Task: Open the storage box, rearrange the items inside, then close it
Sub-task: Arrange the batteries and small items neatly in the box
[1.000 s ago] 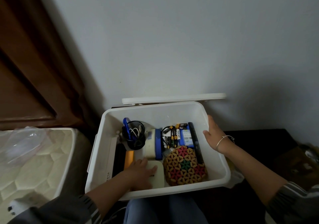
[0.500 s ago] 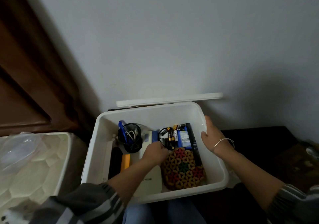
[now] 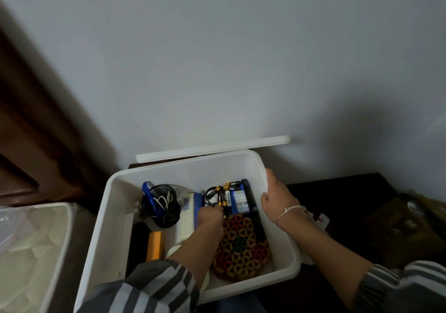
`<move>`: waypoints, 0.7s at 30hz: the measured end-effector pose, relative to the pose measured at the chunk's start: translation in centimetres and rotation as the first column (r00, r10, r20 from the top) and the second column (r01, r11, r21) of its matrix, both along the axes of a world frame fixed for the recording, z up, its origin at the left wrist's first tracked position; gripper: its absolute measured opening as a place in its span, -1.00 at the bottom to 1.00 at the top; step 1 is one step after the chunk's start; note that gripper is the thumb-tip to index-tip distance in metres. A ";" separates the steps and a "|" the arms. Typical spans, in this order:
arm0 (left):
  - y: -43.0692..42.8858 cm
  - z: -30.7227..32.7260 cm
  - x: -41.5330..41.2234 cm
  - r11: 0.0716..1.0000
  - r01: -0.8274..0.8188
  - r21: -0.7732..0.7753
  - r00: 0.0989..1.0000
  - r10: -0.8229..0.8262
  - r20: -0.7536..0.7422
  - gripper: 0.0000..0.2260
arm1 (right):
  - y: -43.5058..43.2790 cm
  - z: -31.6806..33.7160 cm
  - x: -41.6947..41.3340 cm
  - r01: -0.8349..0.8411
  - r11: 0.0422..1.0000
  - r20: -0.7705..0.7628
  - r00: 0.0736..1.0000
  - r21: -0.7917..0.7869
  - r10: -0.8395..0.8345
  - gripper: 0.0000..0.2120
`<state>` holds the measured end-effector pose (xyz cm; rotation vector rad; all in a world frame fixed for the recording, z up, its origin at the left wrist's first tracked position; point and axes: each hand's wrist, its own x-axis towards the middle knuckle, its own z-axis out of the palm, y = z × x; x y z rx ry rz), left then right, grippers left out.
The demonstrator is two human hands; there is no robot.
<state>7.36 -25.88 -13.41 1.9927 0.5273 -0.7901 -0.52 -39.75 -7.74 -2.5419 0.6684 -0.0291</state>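
Note:
The white storage box (image 3: pixel 113 199) stands open, and its lid (image 3: pixel 212 148) leans on the wall behind it. Inside are a black mesh pen cup (image 3: pixel 161 204), a white device (image 3: pixel 185 218), an orange item (image 3: pixel 154 245), loose batteries (image 3: pixel 225 197), a blue-and-white packet (image 3: pixel 240 200), a black comb (image 3: pixel 252 199) and a round woven mat (image 3: pixel 241 247). My left hand (image 3: pixel 210 218) reaches into the middle of the box with its fingertips at the batteries and a black cable; the fingers are hidden. My right hand (image 3: pixel 277 199) grips the box's right rim.
A quilted white mattress (image 3: pixel 31 252) lies to the left of the box. Dark brown woodwork (image 3: pixel 36 131) rises at the far left. The grey wall stands close behind. A dark surface (image 3: pixel 337 192) and a brown carton (image 3: pixel 405 221) are on the right.
My left hand has moved from the front of the box, near the white device, back to the batteries. My right hand has stayed on the right rim.

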 end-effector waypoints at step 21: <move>-0.5 13.2 1.4 0.802 0.282 -0.526 0.955 -0.185 0.231 -0.78 | 0.0 -0.2 0.1 0.010 1.000 -0.023 1.000 0.011 -0.010 -0.43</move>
